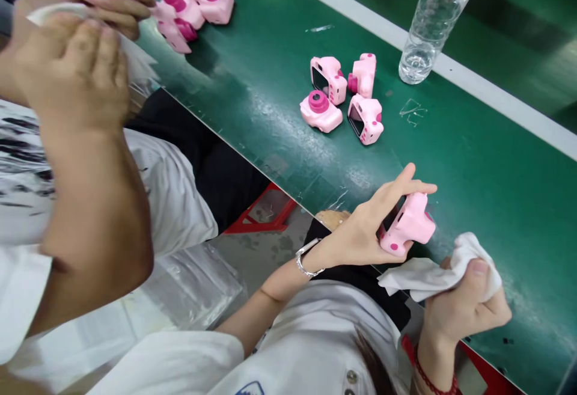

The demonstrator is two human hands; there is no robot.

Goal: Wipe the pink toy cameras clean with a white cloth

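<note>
We've got a scuffed green worktop [518,196] here, pink cameras [321,119] and a clear bottle [435,22] sitting right on it.

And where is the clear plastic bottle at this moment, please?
In the head view, the clear plastic bottle stands at upper right on the green table, by the pale strip. Just to its left is a group of four pink cameras.

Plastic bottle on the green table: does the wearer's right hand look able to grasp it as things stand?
Probably not straight away: the right hand is gripping a white cloth, which would likely need putting down first. The bottle stands farther across the table, its lower part unobstructed.
</note>
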